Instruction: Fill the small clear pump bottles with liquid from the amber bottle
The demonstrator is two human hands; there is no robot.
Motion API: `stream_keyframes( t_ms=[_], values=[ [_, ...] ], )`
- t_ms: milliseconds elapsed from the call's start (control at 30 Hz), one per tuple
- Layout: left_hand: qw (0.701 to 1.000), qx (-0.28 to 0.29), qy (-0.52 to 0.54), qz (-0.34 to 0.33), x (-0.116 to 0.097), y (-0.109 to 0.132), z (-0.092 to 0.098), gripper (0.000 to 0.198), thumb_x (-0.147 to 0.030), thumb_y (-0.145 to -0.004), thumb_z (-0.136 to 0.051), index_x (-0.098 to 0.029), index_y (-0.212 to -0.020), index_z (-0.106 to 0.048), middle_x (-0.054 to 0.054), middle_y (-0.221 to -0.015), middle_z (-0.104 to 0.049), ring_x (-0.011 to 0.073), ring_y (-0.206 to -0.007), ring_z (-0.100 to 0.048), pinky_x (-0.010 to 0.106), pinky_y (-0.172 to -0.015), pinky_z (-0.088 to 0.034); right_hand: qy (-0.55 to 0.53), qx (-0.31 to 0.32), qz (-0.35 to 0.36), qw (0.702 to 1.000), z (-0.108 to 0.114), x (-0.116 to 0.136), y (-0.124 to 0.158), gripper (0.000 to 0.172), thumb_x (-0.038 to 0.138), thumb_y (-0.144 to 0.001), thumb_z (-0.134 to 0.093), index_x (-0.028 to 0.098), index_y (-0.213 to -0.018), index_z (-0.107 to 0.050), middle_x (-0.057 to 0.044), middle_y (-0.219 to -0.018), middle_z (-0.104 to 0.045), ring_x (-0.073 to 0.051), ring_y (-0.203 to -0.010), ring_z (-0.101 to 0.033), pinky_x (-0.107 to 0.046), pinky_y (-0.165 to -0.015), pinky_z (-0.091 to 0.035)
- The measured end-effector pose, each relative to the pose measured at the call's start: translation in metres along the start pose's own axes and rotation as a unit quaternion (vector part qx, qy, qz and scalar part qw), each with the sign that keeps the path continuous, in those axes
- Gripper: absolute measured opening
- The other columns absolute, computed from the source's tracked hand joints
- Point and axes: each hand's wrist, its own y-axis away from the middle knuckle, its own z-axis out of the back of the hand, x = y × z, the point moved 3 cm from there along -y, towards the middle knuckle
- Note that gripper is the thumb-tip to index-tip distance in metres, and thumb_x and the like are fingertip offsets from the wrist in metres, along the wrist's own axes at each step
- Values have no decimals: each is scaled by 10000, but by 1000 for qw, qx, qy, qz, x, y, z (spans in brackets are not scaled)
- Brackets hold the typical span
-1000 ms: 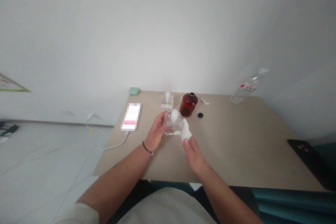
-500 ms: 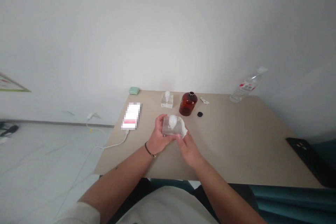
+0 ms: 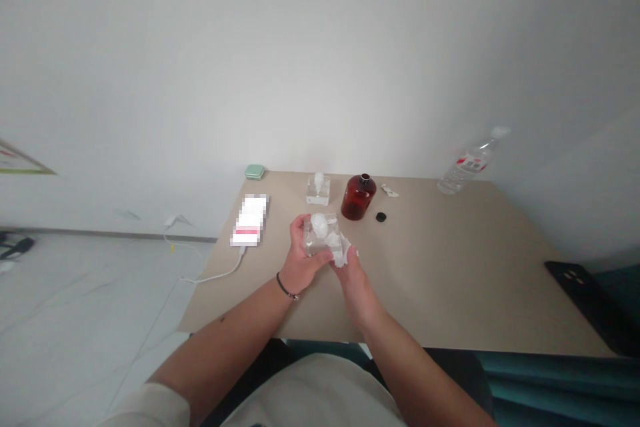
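Observation:
My left hand [image 3: 303, 263] is wrapped round a clear square glass bottle [image 3: 314, 245] with a rounded, whitish translucent stopper on top. A white tissue [image 3: 341, 252] is pinched in my right hand [image 3: 353, 278], against the bottle's right side. Both hands are over the front middle of the table. Just beyond them stands a brown glass bottle [image 3: 355, 201] with an uncovered neck. A second clear square bottle [image 3: 318, 191] with a similar stopper stands to its left. The small black cap [image 3: 381, 217] lies right of the brown bottle.
A phone with a blurred screen [image 3: 250, 220] lies at left, its white cable [image 3: 220, 276] running off the table [image 3: 450, 280]. At the back left corner is a green case [image 3: 255, 172]. Crumpled paper [image 3: 389, 191], a water bottle [image 3: 463, 167] and a dark phone [image 3: 585, 297] are rightward.
The clear bottle has shifted slightly left and tilted in my left hand. My right hand has turned, bringing the tissue round to the bottle's near right corner.

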Motion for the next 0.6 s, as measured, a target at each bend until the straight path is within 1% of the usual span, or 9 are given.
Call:
stream_keyframes(
  t_ms=[100,200,300,400,533,600],
  values=[
    [998,30,48,34,4,2,-5,785,-407,-644,-907,-310,-1261,-430,9,-1123,-595,201,-960,-627,347,-866,-522,-133,22,-42,990,-11,6,0,738,796,-884,-396,275,-1355,-620,-49,-1468,-589,-275,-1427,-461,-496,-1237,-276],
    [995,56,62,49,5,4,-9,811,-440,-637,-908,-311,-1272,-422,12,-1082,-622,214,-939,-643,347,-831,-538,-191,38,-63,979,-19,7,3,739,803,-869,-422,301,-1384,-591,-18,-1509,-549,-260,-1443,-439,-476,-1247,-258],
    [996,61,35,49,6,4,-8,820,-442,-641,-903,-319,-1283,-409,25,-1127,-608,220,-971,-642,345,-837,-540,-218,47,-73,972,-23,2,6,719,815,-854,-436,334,-1360,-606,13,-1527,-528,-235,-1465,-403,-442,-1252,-247],
    [998,52,-2,44,7,3,-4,850,-457,-634,-899,-316,-1303,-394,38,-1176,-582,227,-1002,-626,347,-861,-527,-223,48,-69,971,-22,-1,10,695,816,-854,-437,334,-1310,-643,15,-1516,-540,-231,-1480,-374,-445,-1255,-223],
    [998,46,-17,32,7,0,0,876,-452,-660,-888,-295,-1344,-362,43,-1185,-553,234,-1014,-601,357,-890,-498,-238,49,-75,967,-20,3,16,657,805,-855,-453,324,-1237,-687,-13,-1436,-617,-256,-1430,-443,-479,-1226,-269],
    [998,59,-15,30,6,-2,1,865,-436,-672,-886,-295,-1340,-355,41,-1179,-546,225,-998,-597,367,-892,-500,-258,49,-84,961,-19,9,17,653,795,-864,-449,310,-1227,-692,-24,-1391,-651,-265,-1398,-480,-487,-1204,-306]
  ],
)
